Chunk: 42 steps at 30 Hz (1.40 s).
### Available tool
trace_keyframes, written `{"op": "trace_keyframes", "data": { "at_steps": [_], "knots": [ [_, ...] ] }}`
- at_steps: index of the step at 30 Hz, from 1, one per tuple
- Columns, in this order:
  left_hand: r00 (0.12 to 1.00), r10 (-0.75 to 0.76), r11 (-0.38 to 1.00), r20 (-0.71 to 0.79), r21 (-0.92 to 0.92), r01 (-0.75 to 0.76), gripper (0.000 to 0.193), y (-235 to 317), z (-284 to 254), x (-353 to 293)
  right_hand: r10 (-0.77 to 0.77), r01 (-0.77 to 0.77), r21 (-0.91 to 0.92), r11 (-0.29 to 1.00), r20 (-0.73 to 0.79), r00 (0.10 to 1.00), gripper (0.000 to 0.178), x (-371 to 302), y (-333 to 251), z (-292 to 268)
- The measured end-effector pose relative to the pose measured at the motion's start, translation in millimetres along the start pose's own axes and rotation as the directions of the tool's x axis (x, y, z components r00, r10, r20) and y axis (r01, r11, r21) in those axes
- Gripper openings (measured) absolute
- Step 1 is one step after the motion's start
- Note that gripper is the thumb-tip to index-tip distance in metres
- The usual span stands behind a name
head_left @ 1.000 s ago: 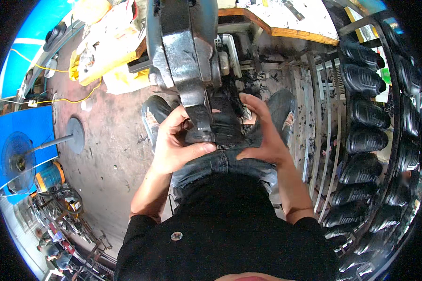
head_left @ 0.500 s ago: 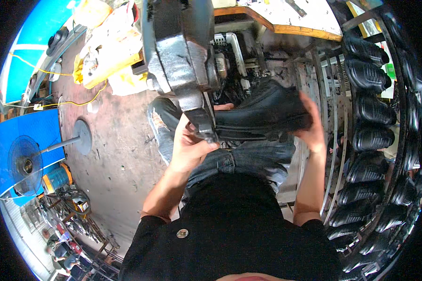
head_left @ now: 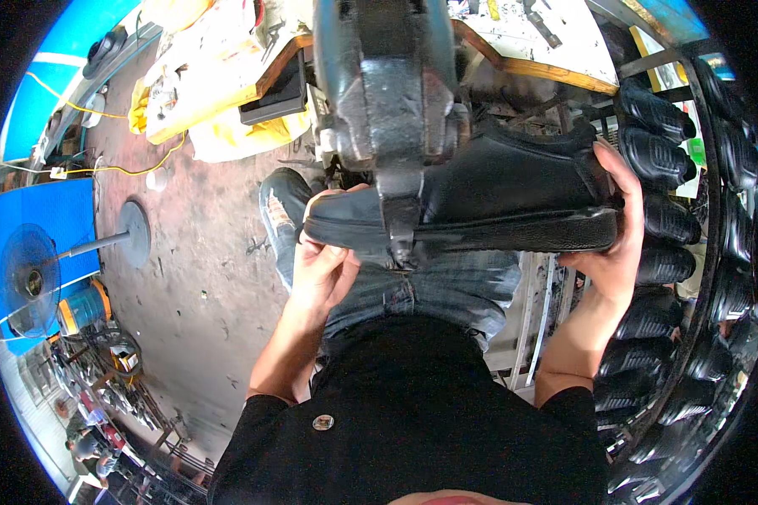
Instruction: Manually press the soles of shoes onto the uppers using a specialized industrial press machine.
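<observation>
A black leather shoe [head_left: 505, 189] lies sideways in both my hands, toe to the left and heel to the right, with its thick sole edge toward me. My left hand [head_left: 320, 265] is closed round the toe, thumb at the sole edge. At the heel, my right hand [head_left: 619, 223] wraps the back of the shoe. The narrow dark metal nose of a machine head [head_left: 396, 109] comes down over the front part of the shoe, reaching its sole edge. Whether the nose presses on the shoe, I cannot tell.
Racks of black shoes [head_left: 661, 147] stand close on my right. A white worktable [head_left: 556, 50] with a wooden edge lies ahead, a black tray [head_left: 278, 93] to its left. On the left are a standing fan [head_left: 34, 286] and a yellow cable [head_left: 173, 156] on the floor.
The shoe now shows its side and sole edge more squarely, its toe left of the machine nose. My left hand has moved from beside the nose to the toe. The whole view has shifted.
</observation>
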State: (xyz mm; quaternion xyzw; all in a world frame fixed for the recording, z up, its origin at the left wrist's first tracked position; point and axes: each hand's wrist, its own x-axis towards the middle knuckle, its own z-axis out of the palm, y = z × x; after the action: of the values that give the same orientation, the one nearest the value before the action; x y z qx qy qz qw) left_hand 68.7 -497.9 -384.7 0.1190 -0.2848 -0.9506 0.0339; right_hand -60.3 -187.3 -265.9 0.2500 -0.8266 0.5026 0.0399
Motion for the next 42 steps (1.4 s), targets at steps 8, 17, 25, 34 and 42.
{"op": "trace_keyframes", "data": {
  "at_steps": [8,17,25,34,42],
  "knots": [
    [0.98,0.108,0.983,-0.169,0.163,-0.08,0.06,33.9,-55.8,-21.1,0.032,-0.084,0.297,0.951,0.174,0.984,0.099,-1.7,-17.7,44.1],
    [0.749,0.52,0.106,0.411,0.839,-0.533,0.083,97.0,-11.6,-19.3,0.07,-0.123,0.297,0.947,0.181,0.981,0.087,-6.8,-26.3,105.0],
    [0.816,-0.03,-0.361,0.577,0.755,-0.547,0.098,86.7,85.3,9.0,-0.066,0.053,0.059,0.997,0.244,0.968,0.083,6.1,-44.8,98.3],
    [0.925,-0.017,0.183,0.379,0.911,-0.369,0.085,68.8,62.3,15.5,-0.049,0.063,-0.028,0.998,0.345,0.937,0.09,17.1,-57.4,102.6],
    [0.975,0.034,0.742,0.221,0.648,-0.173,0.107,24.9,37.6,7.9,-0.064,0.047,0.241,0.969,0.065,0.996,0.119,-50.9,25.2,133.2]
  ]
}}
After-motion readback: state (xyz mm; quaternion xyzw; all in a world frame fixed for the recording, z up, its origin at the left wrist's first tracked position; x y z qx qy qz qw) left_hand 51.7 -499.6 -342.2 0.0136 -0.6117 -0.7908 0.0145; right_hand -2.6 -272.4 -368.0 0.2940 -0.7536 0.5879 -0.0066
